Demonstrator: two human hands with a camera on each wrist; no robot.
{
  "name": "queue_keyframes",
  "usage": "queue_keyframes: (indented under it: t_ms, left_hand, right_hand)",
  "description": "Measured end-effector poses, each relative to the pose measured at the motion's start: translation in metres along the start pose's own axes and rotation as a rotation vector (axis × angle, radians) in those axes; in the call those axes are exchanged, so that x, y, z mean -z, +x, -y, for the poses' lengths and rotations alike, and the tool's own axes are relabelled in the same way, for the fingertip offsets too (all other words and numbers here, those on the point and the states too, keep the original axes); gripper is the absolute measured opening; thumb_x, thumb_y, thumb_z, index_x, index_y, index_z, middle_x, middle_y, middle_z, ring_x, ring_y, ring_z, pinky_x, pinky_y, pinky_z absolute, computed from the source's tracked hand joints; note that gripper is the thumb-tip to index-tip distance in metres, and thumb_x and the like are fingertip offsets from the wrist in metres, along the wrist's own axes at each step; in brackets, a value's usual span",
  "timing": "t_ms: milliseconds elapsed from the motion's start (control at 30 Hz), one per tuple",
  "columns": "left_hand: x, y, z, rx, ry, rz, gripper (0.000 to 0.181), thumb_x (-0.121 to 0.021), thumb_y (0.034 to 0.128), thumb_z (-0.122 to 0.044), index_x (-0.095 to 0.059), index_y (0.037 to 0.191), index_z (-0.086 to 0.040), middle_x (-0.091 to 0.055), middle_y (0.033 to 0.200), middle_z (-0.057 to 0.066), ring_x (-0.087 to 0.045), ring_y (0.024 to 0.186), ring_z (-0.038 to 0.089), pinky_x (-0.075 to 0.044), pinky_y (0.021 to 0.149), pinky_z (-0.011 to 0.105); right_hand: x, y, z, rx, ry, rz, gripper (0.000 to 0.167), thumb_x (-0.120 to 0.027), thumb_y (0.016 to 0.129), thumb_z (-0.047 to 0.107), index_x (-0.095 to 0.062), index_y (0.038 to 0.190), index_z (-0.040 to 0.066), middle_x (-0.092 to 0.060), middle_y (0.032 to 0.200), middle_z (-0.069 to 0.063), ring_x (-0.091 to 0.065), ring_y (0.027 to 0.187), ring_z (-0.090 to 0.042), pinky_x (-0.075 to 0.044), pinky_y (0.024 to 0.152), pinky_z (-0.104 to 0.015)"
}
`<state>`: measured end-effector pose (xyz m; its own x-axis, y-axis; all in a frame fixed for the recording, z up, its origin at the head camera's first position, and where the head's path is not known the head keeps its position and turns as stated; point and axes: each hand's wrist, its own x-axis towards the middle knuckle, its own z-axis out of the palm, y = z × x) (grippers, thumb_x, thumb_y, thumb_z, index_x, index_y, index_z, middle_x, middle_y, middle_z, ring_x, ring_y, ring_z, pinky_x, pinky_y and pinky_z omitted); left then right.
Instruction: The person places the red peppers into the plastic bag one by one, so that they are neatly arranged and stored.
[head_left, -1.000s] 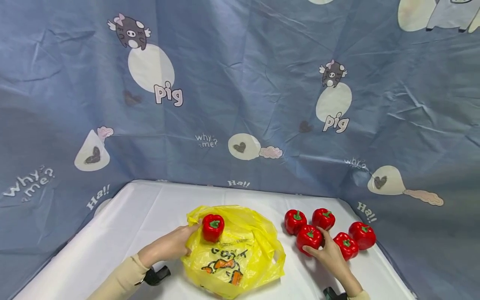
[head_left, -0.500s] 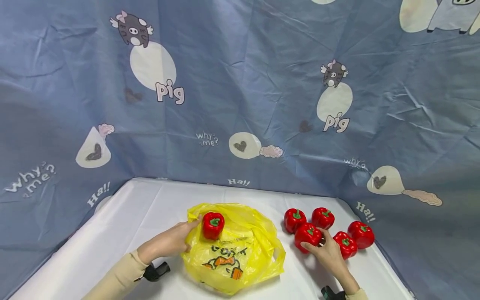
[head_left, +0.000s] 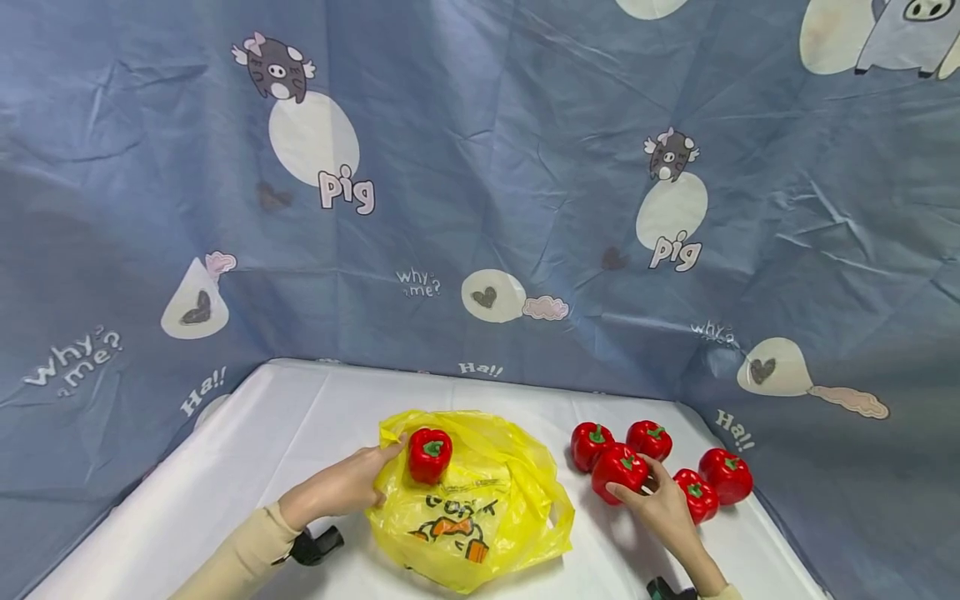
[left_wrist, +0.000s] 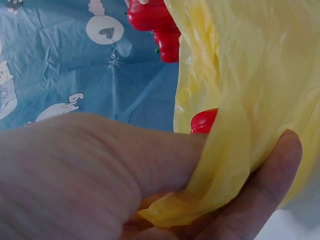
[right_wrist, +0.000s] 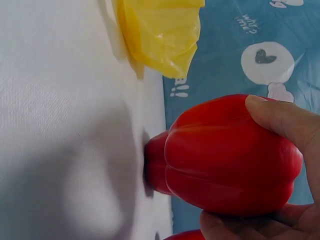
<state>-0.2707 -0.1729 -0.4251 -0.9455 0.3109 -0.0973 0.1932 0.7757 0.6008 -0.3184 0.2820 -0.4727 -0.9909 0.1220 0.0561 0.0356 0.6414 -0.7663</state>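
In the head view, the yellow bag (head_left: 517, 500) lies low in the middle of the frame, and the held pepper (head_left: 611, 479) is off to its right, with white tabletop (head_left: 300, 417) between them. The left hand (head_left: 341, 483) is at the bag, pinching its left edge. The right hand (head_left: 667, 508) is far from the bag and grips the held pepper, whose green stem points up. Another red pepper (head_left: 423, 465) rests at the bag's upper left part; I can't tell how deep it sits. Four more peppers (head_left: 727, 479) are near the right hand. A blue cloth (head_left: 487, 183) with pig pictures hangs behind.

In the left wrist view, the thin, wrinkly, see-through bag is squeezed between the left hand's fingers. A bit of red peeks out past its edge near the middle.

In the right wrist view, the held pepper is shiny, smooth and bumpy, with long grooves. Its long side runs across the frame, away from the tabletop at the left, and it looks lifted. The bag shows at the top.
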Motion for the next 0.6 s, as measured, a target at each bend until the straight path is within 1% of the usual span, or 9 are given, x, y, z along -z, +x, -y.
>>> queue_keyframes:
  t_ms: [67, 133, 233, 300, 367, 500, 600]
  left_hand:
    - [0.0, 0.0, -0.001, -0.001, 0.005, -0.003, 0.09, -0.069, 0.0698, 0.015, -0.031, 0.15, -0.001, -0.042, 0.147, 0.025, -0.05, 0.102, 0.025, -0.039, 0.061, 0.033]
    - [0.001, 0.0, -0.001, -0.004, 0.005, -0.004, 0.09, -0.068, 0.0698, 0.015, -0.031, 0.15, -0.001, -0.042, 0.147, 0.025, -0.05, 0.1, 0.024, -0.038, 0.06, 0.032]
    - [0.003, -0.001, 0.0, -0.009, -0.003, -0.002, 0.09, -0.068, 0.0702, 0.015, -0.03, 0.15, -0.002, -0.041, 0.147, 0.026, -0.051, 0.091, 0.025, -0.035, 0.054, 0.03]
    - [0.003, -0.002, 0.0, -0.013, -0.006, -0.004, 0.09, -0.067, 0.0705, 0.015, -0.029, 0.151, -0.002, -0.041, 0.147, 0.026, -0.05, 0.088, 0.025, -0.033, 0.053, 0.029]
    - [0.003, -0.002, 0.0, -0.017, -0.005, -0.006, 0.09, -0.067, 0.071, 0.015, -0.029, 0.151, -0.003, -0.04, 0.147, 0.026, -0.05, 0.088, 0.025, -0.033, 0.052, 0.029]
    - [0.003, -0.002, 0.0, -0.021, -0.012, -0.006, 0.09, -0.068, 0.0714, 0.015, -0.029, 0.151, -0.002, -0.039, 0.149, 0.024, -0.051, 0.104, 0.026, -0.039, 0.06, 0.032]
    - [0.002, -0.002, 0.0, -0.022, -0.024, -0.001, 0.089, -0.069, 0.0713, 0.014, -0.029, 0.15, 0.0, -0.037, 0.151, 0.022, -0.048, 0.122, 0.026, -0.041, 0.067, 0.033]
  right_hand:
    - [0.0, -0.001, 0.002, 0.014, 0.023, -0.002, 0.097, -0.079, 0.073, 0.05, -0.035, 0.144, 0.0, -0.045, 0.141, -0.025, -0.049, 0.125, -0.042, -0.048, 0.096, -0.048]
    - [0.0, -0.003, 0.006, 0.029, 0.048, -0.003, 0.095, -0.079, 0.074, 0.048, -0.035, 0.144, 0.0, -0.046, 0.141, -0.025, -0.05, 0.124, -0.042, -0.048, 0.096, -0.046]
    - [-0.001, -0.004, 0.011, 0.05, 0.099, 0.001, 0.091, -0.08, 0.074, 0.043, -0.037, 0.143, 0.001, -0.049, 0.139, -0.024, -0.051, 0.124, -0.04, -0.05, 0.094, -0.044]
    - [-0.002, -0.004, 0.016, 0.067, 0.124, 0.007, 0.088, -0.081, 0.074, 0.041, -0.04, 0.142, 0.003, -0.051, 0.137, -0.022, -0.052, 0.123, -0.038, -0.051, 0.094, -0.042]
    - [-0.004, -0.003, 0.021, 0.087, 0.146, 0.017, 0.085, -0.081, 0.074, 0.04, -0.042, 0.141, 0.005, -0.054, 0.135, -0.02, -0.054, 0.122, -0.035, -0.051, 0.093, -0.04]
    - [-0.007, -0.001, 0.034, 0.127, 0.166, 0.032, 0.082, -0.082, 0.074, 0.037, -0.045, 0.139, 0.006, -0.057, 0.132, -0.019, -0.056, 0.119, -0.033, -0.052, 0.092, -0.039]
    - [-0.01, 0.0, 0.046, 0.138, 0.183, 0.056, 0.082, -0.082, 0.073, 0.036, -0.044, 0.14, 0.006, -0.057, 0.131, -0.019, -0.056, 0.118, -0.034, -0.053, 0.09, -0.038]
